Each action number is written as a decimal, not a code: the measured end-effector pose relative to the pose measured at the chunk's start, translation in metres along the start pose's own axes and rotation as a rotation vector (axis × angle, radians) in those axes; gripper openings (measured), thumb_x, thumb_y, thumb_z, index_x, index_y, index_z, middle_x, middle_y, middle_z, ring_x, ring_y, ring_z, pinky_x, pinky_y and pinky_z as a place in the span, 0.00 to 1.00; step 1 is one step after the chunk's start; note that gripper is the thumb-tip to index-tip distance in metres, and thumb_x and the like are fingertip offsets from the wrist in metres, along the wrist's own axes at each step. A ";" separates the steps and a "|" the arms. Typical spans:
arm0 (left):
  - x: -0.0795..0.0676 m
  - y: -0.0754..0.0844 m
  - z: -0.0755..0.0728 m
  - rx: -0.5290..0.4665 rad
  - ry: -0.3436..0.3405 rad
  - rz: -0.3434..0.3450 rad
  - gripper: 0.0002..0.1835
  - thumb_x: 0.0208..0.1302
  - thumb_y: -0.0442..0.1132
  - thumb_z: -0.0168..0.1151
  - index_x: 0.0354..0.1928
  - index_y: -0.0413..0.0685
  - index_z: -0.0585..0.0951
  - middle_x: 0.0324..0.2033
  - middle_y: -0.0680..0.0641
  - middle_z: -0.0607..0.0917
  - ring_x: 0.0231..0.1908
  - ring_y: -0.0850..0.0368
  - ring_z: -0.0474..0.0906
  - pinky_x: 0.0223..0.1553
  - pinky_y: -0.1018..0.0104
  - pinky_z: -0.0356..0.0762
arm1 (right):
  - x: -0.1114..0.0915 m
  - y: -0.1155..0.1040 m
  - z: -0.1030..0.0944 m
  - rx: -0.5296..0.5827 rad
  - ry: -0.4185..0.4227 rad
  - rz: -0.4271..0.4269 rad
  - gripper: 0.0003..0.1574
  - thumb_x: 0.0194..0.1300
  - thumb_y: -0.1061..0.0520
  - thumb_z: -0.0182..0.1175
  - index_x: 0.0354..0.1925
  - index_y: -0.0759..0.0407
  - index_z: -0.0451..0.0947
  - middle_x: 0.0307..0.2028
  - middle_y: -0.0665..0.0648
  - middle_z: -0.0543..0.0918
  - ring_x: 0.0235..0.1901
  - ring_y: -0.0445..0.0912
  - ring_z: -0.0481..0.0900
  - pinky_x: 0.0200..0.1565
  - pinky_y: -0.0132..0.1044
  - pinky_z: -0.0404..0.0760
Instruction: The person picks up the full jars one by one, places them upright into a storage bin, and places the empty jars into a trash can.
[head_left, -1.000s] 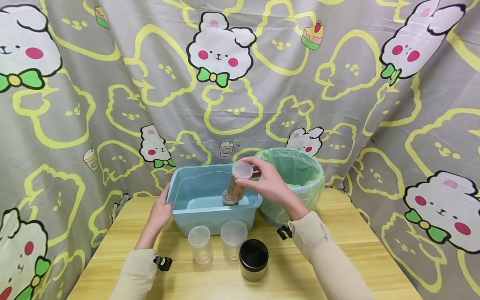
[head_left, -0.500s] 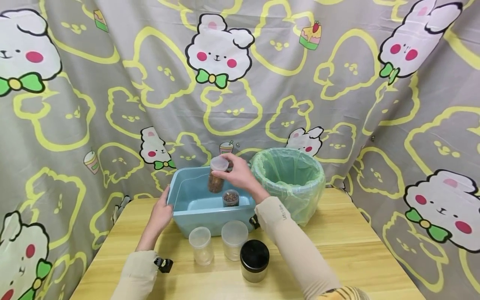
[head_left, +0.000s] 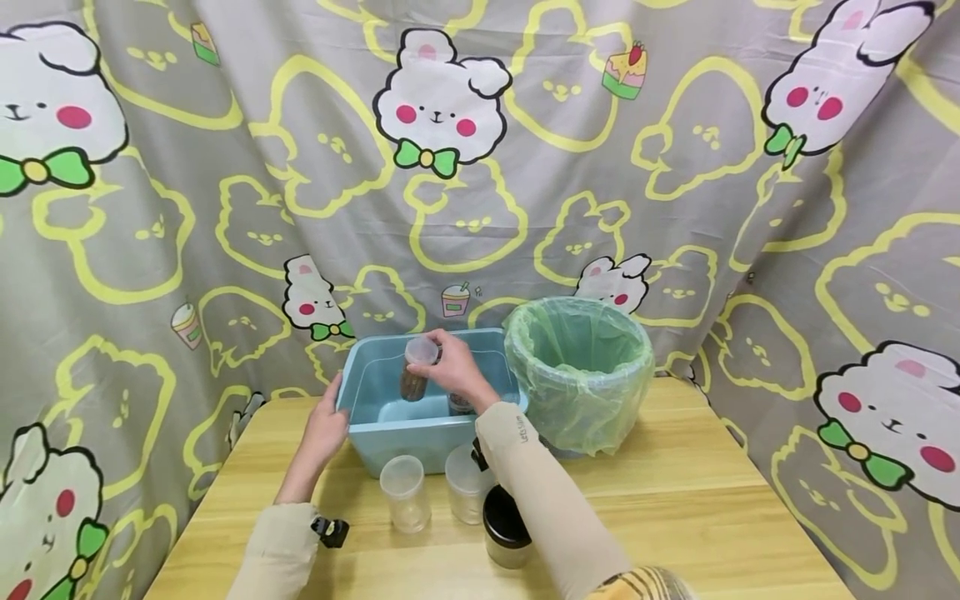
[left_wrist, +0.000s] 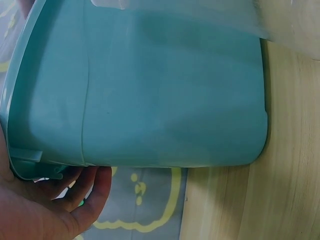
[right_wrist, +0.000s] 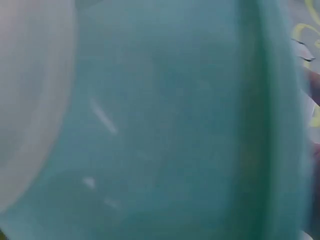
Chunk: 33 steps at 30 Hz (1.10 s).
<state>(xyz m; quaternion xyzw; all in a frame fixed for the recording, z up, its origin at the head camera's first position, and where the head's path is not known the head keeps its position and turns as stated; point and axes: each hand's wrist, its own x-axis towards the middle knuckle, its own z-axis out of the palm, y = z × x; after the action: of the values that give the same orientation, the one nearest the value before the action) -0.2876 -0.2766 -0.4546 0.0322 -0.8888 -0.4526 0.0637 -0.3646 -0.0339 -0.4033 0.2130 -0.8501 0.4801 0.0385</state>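
My right hand [head_left: 453,367] grips a clear jar [head_left: 413,385] near its translucent lid, with brown bits inside. It holds the jar upright, inside the blue plastic basin [head_left: 423,427] in the head view. Behind my right wrist, a second jar [head_left: 460,404] of brown bits stands in the basin, partly hidden. At the basin's left end, my left hand [head_left: 326,429] holds the rim. The left wrist view has the left hand [left_wrist: 65,205] with its fingers curled under the rim. The right wrist view is mostly the basin's front wall [right_wrist: 165,125], blurred.
Two clear lidded jars, a left one [head_left: 406,496] and a right one [head_left: 465,483], stand before the basin. Beside them is a black-lidded jar [head_left: 506,525], partly behind my right sleeve. A bin with a green liner [head_left: 585,408] stands right of the basin on the wooden table [head_left: 675,500].
My right hand has carried the jar leftward and lower in the basin, away from the second jar it overlapped. The left hand has kept its place on the rim.
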 end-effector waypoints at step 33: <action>-0.001 -0.001 0.004 0.007 0.012 -0.003 0.42 0.67 0.27 0.40 0.83 0.41 0.45 0.79 0.26 0.51 0.76 0.26 0.52 0.77 0.34 0.52 | 0.000 0.025 0.033 -0.502 -0.346 -0.052 0.26 0.64 0.52 0.71 0.59 0.56 0.80 0.53 0.55 0.83 0.53 0.48 0.79 0.58 0.39 0.79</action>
<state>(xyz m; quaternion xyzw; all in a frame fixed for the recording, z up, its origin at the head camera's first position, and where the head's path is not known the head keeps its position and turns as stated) -0.2868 -0.2736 -0.4580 0.0365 -0.8899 -0.4496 0.0684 -0.3695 -0.0500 -0.4409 0.2969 -0.9304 0.2105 -0.0431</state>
